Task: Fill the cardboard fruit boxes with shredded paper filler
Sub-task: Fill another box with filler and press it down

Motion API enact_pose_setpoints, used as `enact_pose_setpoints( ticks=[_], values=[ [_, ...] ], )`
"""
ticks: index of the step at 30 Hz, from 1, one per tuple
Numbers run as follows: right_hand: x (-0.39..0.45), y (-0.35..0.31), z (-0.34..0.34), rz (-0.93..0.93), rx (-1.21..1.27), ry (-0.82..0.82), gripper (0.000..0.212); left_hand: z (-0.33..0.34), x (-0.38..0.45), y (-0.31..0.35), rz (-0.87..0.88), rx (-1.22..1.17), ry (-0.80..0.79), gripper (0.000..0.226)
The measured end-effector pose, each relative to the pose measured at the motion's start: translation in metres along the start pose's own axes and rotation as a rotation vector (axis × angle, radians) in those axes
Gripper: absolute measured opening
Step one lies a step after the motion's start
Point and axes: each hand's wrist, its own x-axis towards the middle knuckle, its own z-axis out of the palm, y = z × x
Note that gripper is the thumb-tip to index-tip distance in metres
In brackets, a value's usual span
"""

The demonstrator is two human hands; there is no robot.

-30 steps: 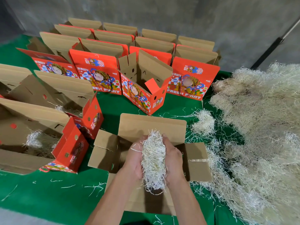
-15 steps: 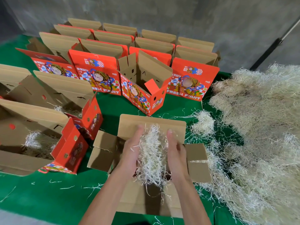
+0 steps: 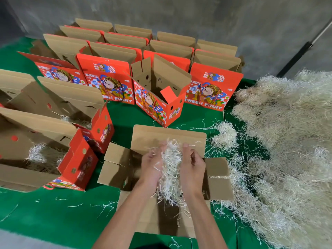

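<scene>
White shredded paper filler (image 3: pixel 170 164), a loose handful of thin strips, sits sandwiched between both hands above the open brown cardboard fruit box (image 3: pixel 217 178) that lies nearest on the green cloth-covered table (image 3: pixel 53 209). Both bare forearms reach in from the bottom edge, angled inward so the wrists nearly meet. The left hand (image 3: pixel 152 165) has its palm turned toward the right, fingers extended forward and pressed flat against the clump's left side. The right hand (image 3: pixel 192 166) mirrors it, palm facing left, fingers somewhat bent around the clump's right side with the thumb on top. The hands stand slightly apart with the paper filling the gap, and strands hang down from below the wrists into the box opening. The box flaps are spread out flat on all four sides.

To the right, a large heap of pale straw-coloured shredded filler (image 3: pixel 287 141) covers the table, touching the box's right flap. On the left, two open red printed fruit boxes (image 3: pixel 79 159) lie on their sides with some shreds inside. Behind, rows of upright red boxes marked FRESH FRUIT (image 3: pixel 107 78) stand with flaps raised, in front of a grey wall (image 3: pixel 179 13)
</scene>
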Motion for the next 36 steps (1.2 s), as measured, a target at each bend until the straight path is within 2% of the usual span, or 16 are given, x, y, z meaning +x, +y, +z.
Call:
enact_pose_setpoints(
  ticks=[2,4,6,9,11,14,16,17,20,22,25,27,29,32,34,36],
  values=[
    [0.004,-0.006,-0.008,-0.024,-0.085,-0.038,0.046,0.001,-0.004,0.002,-0.004,-0.006,0.036,0.053],
    [0.014,-0.010,-0.024,-0.008,-0.042,0.040,0.047,-0.014,0.005,0.012,-0.053,0.054,0.173,0.056],
    [0.021,-0.010,-0.030,0.017,0.009,0.125,0.044,-0.026,0.015,0.015,-0.075,0.050,0.237,0.049],
    [0.014,-0.007,-0.008,0.026,-0.009,0.024,0.047,-0.005,0.008,-0.004,-0.011,0.239,0.131,0.025],
    [0.011,-0.005,-0.005,0.045,-0.039,0.004,0.051,-0.002,0.006,-0.011,0.024,0.220,0.165,0.019],
    [0.023,-0.005,-0.035,0.103,0.063,0.166,0.050,-0.033,0.023,0.010,0.006,-0.038,0.288,0.043],
    [0.027,-0.006,-0.045,0.136,0.072,0.220,0.049,-0.039,0.027,0.018,-0.012,-0.105,0.247,0.046],
    [0.026,-0.006,-0.041,0.134,0.087,0.188,0.047,-0.035,0.025,0.016,-0.027,-0.090,0.213,0.052],
    [0.015,-0.006,-0.021,0.117,0.089,0.043,0.047,-0.018,0.012,0.005,-0.045,0.156,0.115,0.088],
    [0.011,-0.005,-0.018,0.181,0.045,0.049,0.060,-0.017,0.004,0.001,-0.077,0.290,-0.032,0.112],
    [0.011,-0.005,-0.021,0.264,0.073,0.086,0.083,-0.024,-0.002,-0.001,-0.105,0.570,-0.232,0.113],
    [0.011,-0.005,-0.022,0.218,0.079,0.065,0.083,-0.028,-0.003,-0.005,-0.143,0.644,-0.202,0.126],
    [0.007,-0.008,-0.020,0.184,0.048,0.008,0.074,-0.028,-0.004,-0.001,-0.144,0.551,-0.108,0.138],
    [0.002,-0.008,-0.016,0.205,-0.052,-0.068,0.038,-0.027,-0.002,0.010,-0.105,0.426,-0.057,0.134],
    [0.002,-0.005,-0.016,0.196,-0.062,-0.086,0.039,-0.025,-0.002,0.010,-0.067,0.383,-0.079,0.125],
    [0.005,0.003,-0.015,0.121,-0.047,-0.029,0.044,-0.022,-0.007,0.008,-0.042,0.312,-0.117,0.094]
  ],
)
